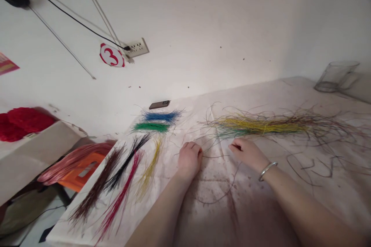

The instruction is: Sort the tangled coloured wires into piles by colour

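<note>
1. At the far left, a red mass of fibre (27,123) sits behind a pale box edge, and pink strands (74,162) sweep over an orange crate (82,171). The soft, loose look of the strands suggests they would sag if lifted by one end.
2. On the stained white cloth (214,216) lie separate bunches: brown (97,185), black (127,162), crimson (121,197) and yellow (150,170). Beyond them are blue (160,116) and green (150,127) bunches, with a phone (159,104) just above. These thin strands look light and springy, and each bunch is probably best pinched at its dense middle, since the tips fan out.
3. The left hand (189,160) rests knuckles-up on the cloth, fingers curled under and out of sight, so I cannot tell whether it holds anything.
4. The right hand (246,154), with a metal bangle (267,170) at the wrist, lies half-curled just below the big mixed heap of strands (261,125). Its fingertips are near loose strands, but any hold is unclear. The tangled heap would likely snag, so single strands seem easier to draw from its edge.
5. At the far right, a clear glass jar (336,76) lies on its side.
</note>
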A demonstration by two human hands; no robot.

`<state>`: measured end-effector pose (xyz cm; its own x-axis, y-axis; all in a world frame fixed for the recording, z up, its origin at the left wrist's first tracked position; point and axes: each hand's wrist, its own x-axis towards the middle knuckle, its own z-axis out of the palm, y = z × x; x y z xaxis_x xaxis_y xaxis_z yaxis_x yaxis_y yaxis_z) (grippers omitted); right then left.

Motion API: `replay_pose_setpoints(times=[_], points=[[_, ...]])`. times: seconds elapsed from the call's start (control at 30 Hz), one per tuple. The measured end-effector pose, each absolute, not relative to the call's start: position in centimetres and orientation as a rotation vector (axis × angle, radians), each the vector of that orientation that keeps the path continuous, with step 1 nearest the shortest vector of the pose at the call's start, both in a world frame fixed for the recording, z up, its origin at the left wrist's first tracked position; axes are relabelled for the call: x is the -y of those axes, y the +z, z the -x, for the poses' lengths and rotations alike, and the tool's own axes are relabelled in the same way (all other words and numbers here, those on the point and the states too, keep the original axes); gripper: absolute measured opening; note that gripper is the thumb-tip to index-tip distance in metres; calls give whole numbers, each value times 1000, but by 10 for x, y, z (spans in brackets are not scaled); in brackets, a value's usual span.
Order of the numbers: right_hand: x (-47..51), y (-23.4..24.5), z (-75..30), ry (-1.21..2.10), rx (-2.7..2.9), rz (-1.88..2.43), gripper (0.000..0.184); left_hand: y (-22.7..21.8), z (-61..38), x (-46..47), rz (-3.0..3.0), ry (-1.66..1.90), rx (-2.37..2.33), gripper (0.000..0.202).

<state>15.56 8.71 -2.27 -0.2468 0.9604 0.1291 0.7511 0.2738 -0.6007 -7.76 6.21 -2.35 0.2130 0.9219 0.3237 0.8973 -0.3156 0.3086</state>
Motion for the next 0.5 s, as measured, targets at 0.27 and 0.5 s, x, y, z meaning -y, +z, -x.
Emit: replay_pose_setpoints(times=[0.27, 0.5], points=[[-87, -28, -154, 602, 2031, 1510, 27, -20, 89, -56, -2235, 916, -1743, 22], [-78, -21, -144, 591, 1934, 1379, 33, -17, 86, -43, -1991, 1026, -1657, 37]])
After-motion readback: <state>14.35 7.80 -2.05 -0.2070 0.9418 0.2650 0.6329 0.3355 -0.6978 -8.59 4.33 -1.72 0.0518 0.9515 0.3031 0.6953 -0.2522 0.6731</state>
